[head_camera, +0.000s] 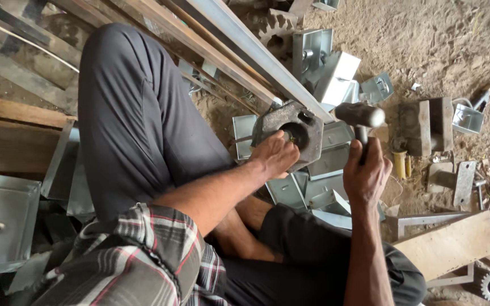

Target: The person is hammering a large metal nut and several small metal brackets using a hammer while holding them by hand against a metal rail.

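My right hand grips the handle of a steel hammer, whose head is raised just right of a heavy grey metal die block. That block has a round hole in its middle. My left hand rests on the block's near edge, fingers at the hole; whether they pinch a small part there is hidden. The block sits on a stack of galvanised sheet-metal brackets.
Long metal channels and wooden planks lie at upper left. More folded brackets, a gear wheel, rusty blocks, a wooden board and loose parts lie on the sandy ground. My bent legs fill the middle.
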